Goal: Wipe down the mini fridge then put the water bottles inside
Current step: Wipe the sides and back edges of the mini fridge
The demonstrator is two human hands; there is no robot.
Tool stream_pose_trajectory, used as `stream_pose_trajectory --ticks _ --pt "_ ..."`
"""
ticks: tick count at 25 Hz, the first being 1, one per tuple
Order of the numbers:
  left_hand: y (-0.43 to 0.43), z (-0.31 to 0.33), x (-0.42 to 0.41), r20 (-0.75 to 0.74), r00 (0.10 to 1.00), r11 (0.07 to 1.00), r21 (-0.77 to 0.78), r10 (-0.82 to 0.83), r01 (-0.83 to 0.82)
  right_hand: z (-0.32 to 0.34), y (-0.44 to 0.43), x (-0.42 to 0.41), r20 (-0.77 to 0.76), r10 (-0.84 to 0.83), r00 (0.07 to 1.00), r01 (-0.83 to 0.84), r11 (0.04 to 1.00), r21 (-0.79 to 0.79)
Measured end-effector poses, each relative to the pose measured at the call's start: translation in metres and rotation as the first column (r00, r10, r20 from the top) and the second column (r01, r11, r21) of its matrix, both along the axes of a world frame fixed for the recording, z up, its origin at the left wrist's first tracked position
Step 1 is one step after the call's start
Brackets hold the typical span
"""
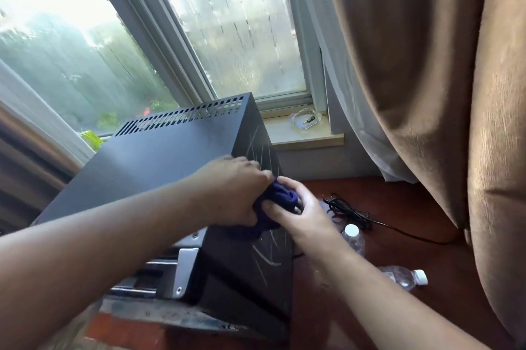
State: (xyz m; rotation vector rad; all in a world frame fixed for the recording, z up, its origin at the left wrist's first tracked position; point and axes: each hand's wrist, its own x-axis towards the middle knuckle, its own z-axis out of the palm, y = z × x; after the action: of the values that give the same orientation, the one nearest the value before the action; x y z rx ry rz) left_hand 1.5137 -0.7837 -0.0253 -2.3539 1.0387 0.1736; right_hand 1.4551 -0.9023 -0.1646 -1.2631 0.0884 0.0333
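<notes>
The black mini fridge (159, 167) stands below the window, with vent slots along its back top edge and pale scratches on its right side. A purple cloth (280, 199) is bunched at the fridge's upper right edge. My left hand (236, 190) and my right hand (299, 213) both grip the cloth, which they partly hide. Two clear water bottles with white caps are on the reddish-brown surface to the right: one upright bottle (354, 238) close to my right wrist, and one lying bottle (404, 278) further right.
A black cord (353, 214) lies coiled on the surface behind the bottles. A brown curtain (427, 93) hangs at the right, with a sheer white one beside it. A glass ashtray (306, 120) sits on the window sill (307, 136).
</notes>
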Motion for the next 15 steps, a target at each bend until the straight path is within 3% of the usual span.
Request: stream_pose_trajectory --ticks 5,8,15 --pt "-0.028 0.027 0.071 0.011 1.000 0.998 0.056 -0.027 0.026 0.010 -0.009 0.064 -0.013 -0.216 0.976 0.215 0.974 -0.071" --pt "-0.043 0.034 0.113 -0.009 1.000 0.996 0.092 0.000 0.001 0.011 -0.009 0.103 -0.018 -0.266 0.964 0.265 0.964 -0.030" --pt "-0.063 0.044 0.190 0.031 0.998 0.997 -0.060 -0.049 0.051 0.035 -0.019 0.178 0.132 -0.411 0.902 0.421 0.905 -0.058"
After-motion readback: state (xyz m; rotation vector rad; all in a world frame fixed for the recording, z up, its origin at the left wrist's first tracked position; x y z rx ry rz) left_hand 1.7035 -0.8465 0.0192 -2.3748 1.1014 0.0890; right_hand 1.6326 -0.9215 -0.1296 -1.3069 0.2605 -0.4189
